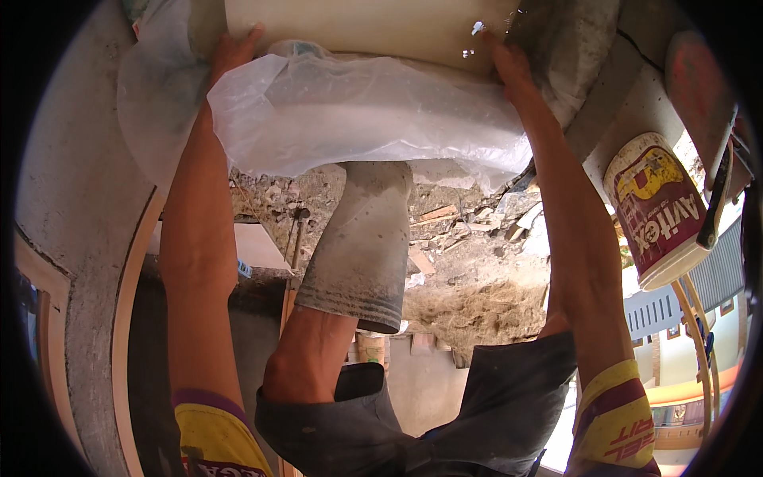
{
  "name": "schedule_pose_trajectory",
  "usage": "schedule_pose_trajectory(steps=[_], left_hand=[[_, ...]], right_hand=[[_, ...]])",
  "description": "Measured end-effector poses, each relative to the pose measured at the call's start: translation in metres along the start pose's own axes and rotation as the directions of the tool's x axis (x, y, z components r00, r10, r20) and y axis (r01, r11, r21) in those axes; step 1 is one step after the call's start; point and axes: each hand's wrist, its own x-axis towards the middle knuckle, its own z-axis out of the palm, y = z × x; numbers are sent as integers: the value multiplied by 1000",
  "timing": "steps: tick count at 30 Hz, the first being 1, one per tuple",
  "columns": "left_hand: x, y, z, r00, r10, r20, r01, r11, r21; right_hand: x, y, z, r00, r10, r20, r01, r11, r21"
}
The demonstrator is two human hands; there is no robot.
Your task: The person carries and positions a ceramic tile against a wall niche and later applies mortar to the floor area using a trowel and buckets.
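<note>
A large flat beige panel [373, 28] lies across the top of the view, its front edge turned toward me. My left hand [232, 54] grips its left side, with a fingertip on the face. The right side is held by my right hand [510, 65], whose fingers are partly hidden behind the panel. Crumpled translucent plastic sheeting [366, 111] hangs beneath the panel between my forearms, and more of it spreads past both hands.
One leg in a dusty grey rubber boot [362, 246] stands below the sheeting. Rubble with wood scraps [469, 230] covers the ground. A maroon and white paint bucket [656, 211] is beyond my right forearm. A grey concrete surface [87, 159] runs along the left.
</note>
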Motion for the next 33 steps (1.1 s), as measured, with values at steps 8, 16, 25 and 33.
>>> schedule_pose_trajectory(steps=[8,16,25,33], left_hand=[[-15,-4,-7,999,-19,42,31,955,-296],[-46,14,-34,989,-3,150,48,955,-292],[-50,9,-52,999,-30,20,34,974,-222],[-53,17,-102,994,-110,27,113,981,-160]], right_hand=[[-15,-8,-2,999,38,1,-38,998,54],[-31,-15,2,991,-111,-74,117,990,81],[-48,-22,0,975,-190,-120,208,964,168],[-55,-40,-15,922,-242,-301,294,945,143]])
